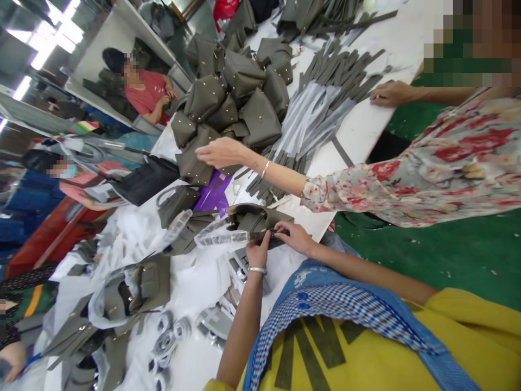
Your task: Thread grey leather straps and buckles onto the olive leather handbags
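Near the front edge of the table, an olive-grey handbag [252,221] lies in front of me. My left hand [258,251], with a bracelet at its wrist, is closed on the bag's strap [256,235]. From there a plastic-wrapped length of the strap [220,238] runs off to the left. My right hand [296,237] pinches the same strap just beside the left thumb. The small detail between my fingertips is too fine to make out. Under my left hand lie grey and white pieces [238,266], partly hidden.
A co-worker's floral-sleeved arm [280,179] reaches across just beyond my hands, over a heap of olive-grey handbags [244,76]. Bundled straps [313,108] lie at the right, with the co-worker's other hand [391,93] beside them. Rolled straps [165,342] and white wrapping [126,233] lie left.
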Action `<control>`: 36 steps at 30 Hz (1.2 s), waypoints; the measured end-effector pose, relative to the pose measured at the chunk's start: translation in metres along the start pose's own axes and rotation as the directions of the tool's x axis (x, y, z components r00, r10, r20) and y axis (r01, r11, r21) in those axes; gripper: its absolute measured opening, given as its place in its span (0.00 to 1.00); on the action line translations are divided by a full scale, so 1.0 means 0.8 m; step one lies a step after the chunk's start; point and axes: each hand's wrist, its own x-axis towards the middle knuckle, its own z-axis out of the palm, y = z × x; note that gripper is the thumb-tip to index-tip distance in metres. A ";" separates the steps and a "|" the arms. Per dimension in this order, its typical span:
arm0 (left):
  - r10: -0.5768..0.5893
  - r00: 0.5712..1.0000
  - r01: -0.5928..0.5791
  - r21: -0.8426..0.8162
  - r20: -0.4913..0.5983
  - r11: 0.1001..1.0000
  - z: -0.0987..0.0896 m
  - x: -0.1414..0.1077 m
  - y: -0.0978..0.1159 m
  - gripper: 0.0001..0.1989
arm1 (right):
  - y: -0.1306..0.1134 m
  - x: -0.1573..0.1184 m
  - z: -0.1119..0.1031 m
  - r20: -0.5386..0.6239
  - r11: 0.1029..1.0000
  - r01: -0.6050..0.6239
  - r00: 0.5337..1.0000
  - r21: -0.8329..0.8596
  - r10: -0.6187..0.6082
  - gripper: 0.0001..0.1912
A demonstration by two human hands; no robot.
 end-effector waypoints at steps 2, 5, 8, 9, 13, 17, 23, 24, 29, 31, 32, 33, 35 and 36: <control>-0.019 1.000 0.019 -0.037 0.002 0.999 0.002 0.002 0.001 0.23 | 0.000 0.002 0.000 0.007 0.999 -0.030 1.000 0.025 0.030 0.07; -0.045 0.999 0.046 -0.072 0.023 0.996 0.002 0.002 0.004 0.23 | 0.003 0.005 0.001 0.030 0.996 -0.076 0.997 0.052 0.074 0.08; -0.032 0.999 0.034 -0.062 0.038 0.998 0.000 0.001 0.007 0.23 | 0.007 0.008 0.002 0.037 0.988 -0.130 0.991 0.079 0.127 0.09; -0.018 0.999 0.020 -0.044 0.048 0.999 0.000 0.001 0.007 0.23 | 0.007 0.009 0.001 0.039 0.986 -0.143 0.989 0.084 0.140 0.09; 0.008 1.000 -0.009 0.019 0.029 1.000 0.001 0.003 0.004 0.23 | 0.002 0.012 0.000 0.036 0.988 -0.147 0.989 0.046 0.146 0.08; -0.010 1.000 0.010 0.026 -0.004 1.000 0.001 0.007 0.000 0.22 | -0.004 0.012 0.003 0.005 0.997 -0.068 0.998 -0.028 0.069 0.05; -0.064 0.998 0.063 -0.080 -0.009 0.995 -0.001 0.004 -0.003 0.21 | 0.008 0.012 0.007 0.047 0.998 -0.040 0.998 -0.055 0.042 0.08; -0.067 0.998 0.066 -0.090 -0.012 0.994 -0.001 0.002 -0.004 0.21 | 0.012 0.015 0.005 0.105 0.998 -0.051 0.993 -0.025 0.054 0.10; -0.094 0.995 0.091 -0.069 -0.042 0.993 -0.001 -0.003 -0.010 0.23 | 0.025 0.070 -0.023 0.142 0.936 -0.004 0.988 -0.352 0.058 0.16; -0.107 0.993 0.102 -0.085 -0.053 0.991 0.000 -0.003 -0.011 0.23 | 0.028 0.102 -0.031 0.078 0.816 0.021 0.997 -0.577 0.029 0.12; -0.107 0.993 0.101 -0.101 -0.053 0.990 0.001 -0.003 -0.011 0.23 | 0.030 0.118 -0.032 0.072 0.769 0.024 0.997 -0.639 0.028 0.10; -0.106 0.993 0.100 -0.115 -0.048 0.988 0.002 -0.003 -0.011 0.23 | 0.032 0.131 -0.032 0.075 0.742 0.021 0.996 -0.670 0.039 0.09; -0.105 0.994 0.099 -0.136 -0.041 0.986 0.004 -0.002 -0.008 0.23 | 0.037 0.151 -0.028 0.089 0.714 0.017 0.994 -0.700 0.064 0.09; -0.109 0.993 0.102 -0.146 -0.042 0.984 0.005 -0.002 -0.006 0.23 | 0.040 0.157 -0.026 0.095 0.701 0.017 0.993 -0.713 0.072 0.09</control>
